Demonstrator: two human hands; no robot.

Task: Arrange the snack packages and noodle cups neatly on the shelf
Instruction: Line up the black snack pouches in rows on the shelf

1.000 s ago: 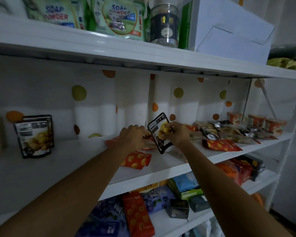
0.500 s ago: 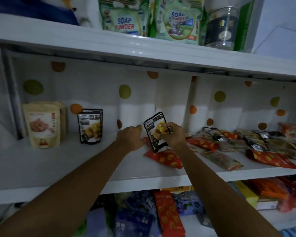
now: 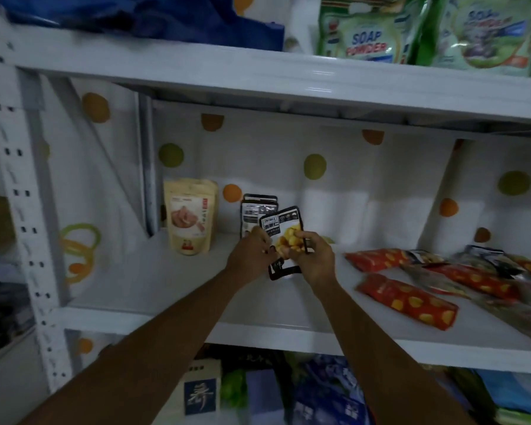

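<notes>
Both hands grip one black snack pouch [image 3: 284, 230] with yellow nuts printed on it: the right hand [image 3: 314, 260] curls its fingers round the pouch's right edge, and the left hand [image 3: 252, 256] pinches its left edge. The pouch is upright but tilted, held just above the middle shelf [image 3: 288, 332], toward its back left part. A white sheet with coloured dots [image 3: 344, 185] lines the back of the rack. On the upper shelf, green soap powder bags [image 3: 365, 35] stand at the right and a blue cloth [image 3: 135, 16] lies at the left. Red snack packs [image 3: 408, 302] lie flat in a loose heap at the middle shelf's right end. A beige pouch [image 3: 190, 216] stands in the back left corner. Just right of it, standing black pouches [image 3: 253, 208] lean at the back, partly hidden by the held one.
</notes>
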